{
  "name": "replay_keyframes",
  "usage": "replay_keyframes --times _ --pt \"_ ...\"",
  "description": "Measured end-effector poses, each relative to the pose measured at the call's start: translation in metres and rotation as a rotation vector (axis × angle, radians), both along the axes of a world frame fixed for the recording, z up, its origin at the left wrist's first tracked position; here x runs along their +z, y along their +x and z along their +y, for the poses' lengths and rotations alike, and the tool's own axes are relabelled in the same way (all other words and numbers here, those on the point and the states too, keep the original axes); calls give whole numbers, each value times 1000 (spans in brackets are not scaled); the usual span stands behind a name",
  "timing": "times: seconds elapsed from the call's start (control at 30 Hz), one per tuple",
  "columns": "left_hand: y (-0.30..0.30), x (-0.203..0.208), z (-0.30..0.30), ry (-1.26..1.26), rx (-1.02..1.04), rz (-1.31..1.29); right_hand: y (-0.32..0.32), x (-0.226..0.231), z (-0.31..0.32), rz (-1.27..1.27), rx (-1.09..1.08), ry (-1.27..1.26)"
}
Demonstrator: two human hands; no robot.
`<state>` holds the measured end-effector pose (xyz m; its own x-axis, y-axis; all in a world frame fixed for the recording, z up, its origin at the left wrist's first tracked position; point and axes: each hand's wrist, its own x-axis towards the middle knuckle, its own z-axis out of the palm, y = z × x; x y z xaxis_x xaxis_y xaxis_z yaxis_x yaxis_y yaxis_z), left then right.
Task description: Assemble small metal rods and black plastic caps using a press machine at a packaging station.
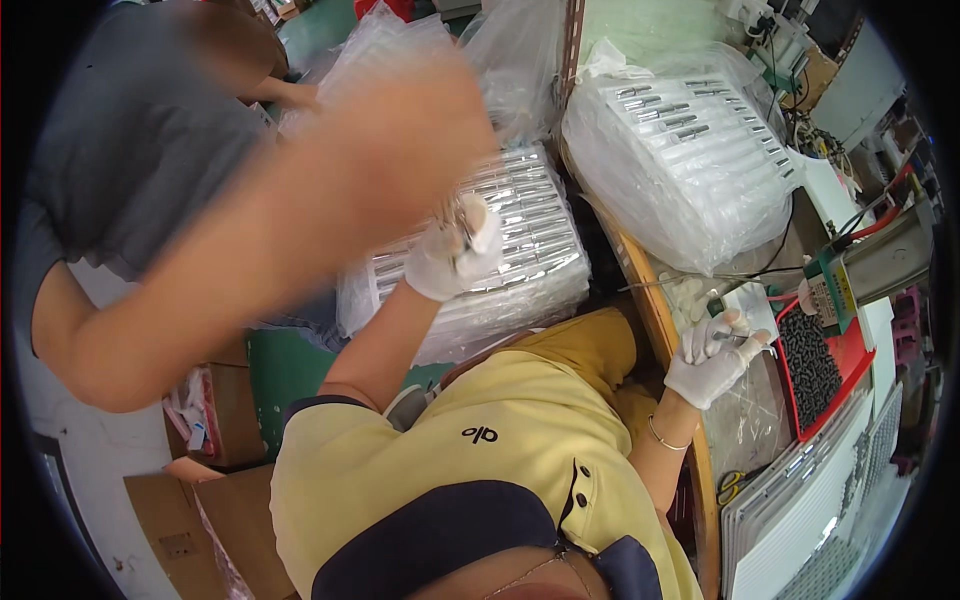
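My left hand (452,262), in a white glove, is over a plastic-wrapped stack of shiny metal tubes (535,215). Its fingers are curled, with something dark and metallic between them that I cannot make out. My right hand (712,362), also gloved, is above the workbench (750,420), just left of a red tray (862,362) of small black parts (808,370). Its fingers are bent together around something too small to name. Across the upper left sweeps another person's blurred bare arm (300,205), hiding part of the tube stack and coming close to my left hand.
On the bench's far part is a second plastic-wrapped stack of metal tubes (680,150). A grey-green machine (880,265) stands beyond the red tray. White panels (800,510) and yellow-handled scissors (732,487) lie nearer me. Cardboard boxes (235,420) are on the floor at left.
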<state>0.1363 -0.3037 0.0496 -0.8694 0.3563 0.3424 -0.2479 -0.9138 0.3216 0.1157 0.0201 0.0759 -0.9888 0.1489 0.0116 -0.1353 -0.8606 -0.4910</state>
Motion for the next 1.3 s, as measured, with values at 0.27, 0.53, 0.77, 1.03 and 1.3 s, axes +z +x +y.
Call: replay_keyframes --times 0.27,0.53,0.77,1.03,1.3 --pt "50 -24 -88 -1005 860 -429 -1 -11 3 6 21 122" --pt "34 -21 -79 -1453 928 -353 -3 -13 -10 -70 -36 176" --pt "-31 -9 -12 -1484 709 -185 -3 -17 13 -121 -219 304" --pt "-90 30 105 -1162 417 38 1 -28 34 -150 -304 378" --pt "-115 70 167 -1282 260 252 1 -36 67 -141 -478 316"
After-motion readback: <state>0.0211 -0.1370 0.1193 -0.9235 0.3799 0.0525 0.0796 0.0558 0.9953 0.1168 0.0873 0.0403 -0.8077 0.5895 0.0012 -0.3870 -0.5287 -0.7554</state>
